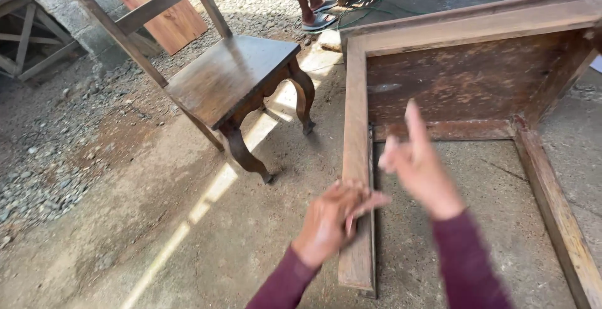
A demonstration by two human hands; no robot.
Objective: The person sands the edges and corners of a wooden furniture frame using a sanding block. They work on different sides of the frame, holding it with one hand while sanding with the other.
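Head view: the left hand rests curled on the near rail of a big wooden frame, lying on the concrete floor at three o'clock. The right hand hovers empty, one finger raised. The frame looks heavy, stiff and rough; its rails offer the best hold. A chair stands at eleven o'clock.

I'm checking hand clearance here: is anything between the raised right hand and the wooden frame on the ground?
Nothing visible. The right hand hangs in open air above the wooden frame, while the left hand already rests on its near rail.
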